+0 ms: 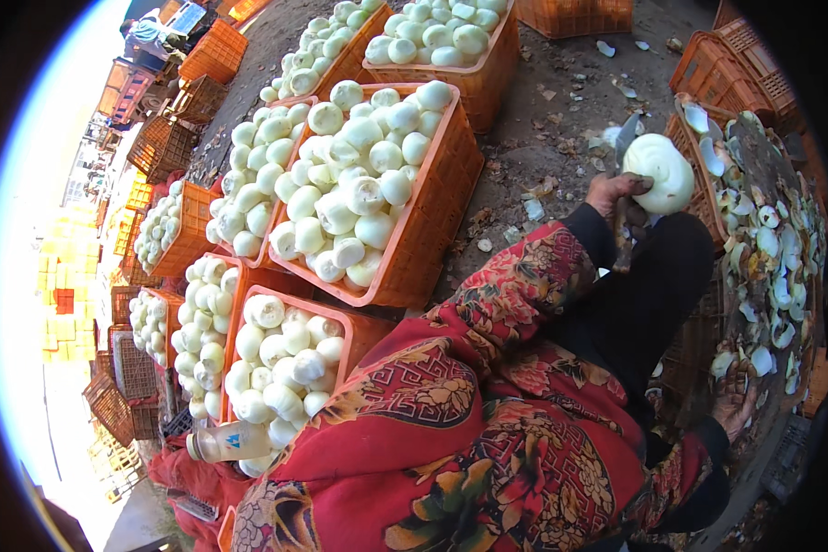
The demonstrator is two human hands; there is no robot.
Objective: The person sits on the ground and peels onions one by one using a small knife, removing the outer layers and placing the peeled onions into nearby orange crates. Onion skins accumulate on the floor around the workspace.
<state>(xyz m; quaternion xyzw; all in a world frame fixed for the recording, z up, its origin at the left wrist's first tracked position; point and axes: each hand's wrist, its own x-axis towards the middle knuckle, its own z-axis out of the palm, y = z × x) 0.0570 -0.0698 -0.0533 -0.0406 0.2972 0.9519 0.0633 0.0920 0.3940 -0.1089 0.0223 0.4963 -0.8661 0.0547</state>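
Note:
In the head view my left hand (617,196), at the upper right, holds a peeled pale onion (659,172) together with a knife (626,141). The knife's blade stands up beside the onion, and its handle shows below the fingers. Far to the right, my right hand (735,400) lies at the edge of a surface strewn with onion skins (766,241); it looks open, though it is dim and small. Dark-trousered legs (621,324) lie between the two hands.
Orange plastic crates (431,241) heaped with peeled onions stand at the left and top. A capped plastic bottle (228,441) lies against one crate's onions. Scraps litter the dirt ground (524,138). More crates (724,76) stand upper right. A person (148,38) is far off, upper left.

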